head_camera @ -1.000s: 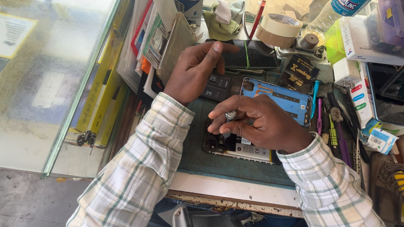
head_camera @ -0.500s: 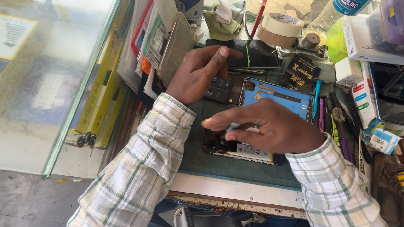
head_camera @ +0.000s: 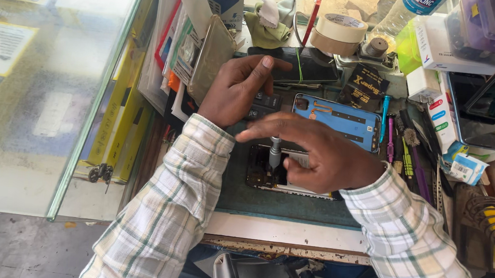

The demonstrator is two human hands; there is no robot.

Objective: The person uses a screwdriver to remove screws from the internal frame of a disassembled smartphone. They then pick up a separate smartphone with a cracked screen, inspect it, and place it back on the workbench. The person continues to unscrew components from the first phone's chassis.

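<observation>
Head view, right hand: the right hand [head_camera: 322,156] hovers over the opened phone [head_camera: 283,171], its grip pinched around a small screwdriver [head_camera: 274,153] that stands upright with its tip on the phone's insides; the forefinger stretches out flat to the left above the tool.
Head view, left hand: the left hand [head_camera: 237,88] lies farther back on the desk, grip spread loosely, fingers resting on a dark part beside the blue phone back [head_camera: 337,119]; the fingertips reach the black phone [head_camera: 300,64] behind it.
Opened phone: lies flat on the green mat [head_camera: 289,201], near the front edge of the desk, partly hidden under the right hand.
Blue phone back: flat, just behind the opened phone, towards the right.
Back edge of the desk: a roll of tape [head_camera: 339,33], a green cloth [head_camera: 268,26], a red pen [head_camera: 311,20].
Right edge of the desk: pens and small tools [head_camera: 402,151] in a row, small boxes [head_camera: 438,107].
Left edge of the desk: a glass case [head_camera: 46,82] and standing papers [head_camera: 190,40].
</observation>
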